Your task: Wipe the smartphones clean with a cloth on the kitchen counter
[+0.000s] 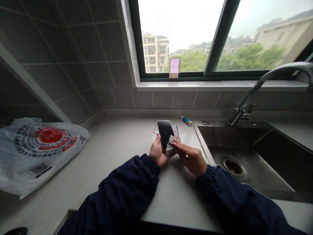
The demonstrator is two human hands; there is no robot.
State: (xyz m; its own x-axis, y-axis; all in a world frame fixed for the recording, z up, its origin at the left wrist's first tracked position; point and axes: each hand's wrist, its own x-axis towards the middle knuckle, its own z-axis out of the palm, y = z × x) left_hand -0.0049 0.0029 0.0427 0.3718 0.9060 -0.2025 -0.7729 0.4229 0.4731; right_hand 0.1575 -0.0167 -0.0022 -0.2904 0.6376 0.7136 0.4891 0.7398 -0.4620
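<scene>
A smartphone with a dark screen and light edge rests in my left hand, whose fingers wrap round its lower part. My right hand pinches a light grey cloth against the lower right of the screen. Part of the cloth hangs below the phone's bottom edge. Behind the phone, a flat light-coloured thing with a dark edge lies on the counter, partly covered by the phone and my right fingers. A pale thin loop shows at the phone's left, too small to identify.
A small tube with a blue and yellow label lies near the back of the white counter. To the right is a steel sink with a curved faucet. A white plastic bag with red print sits at the left.
</scene>
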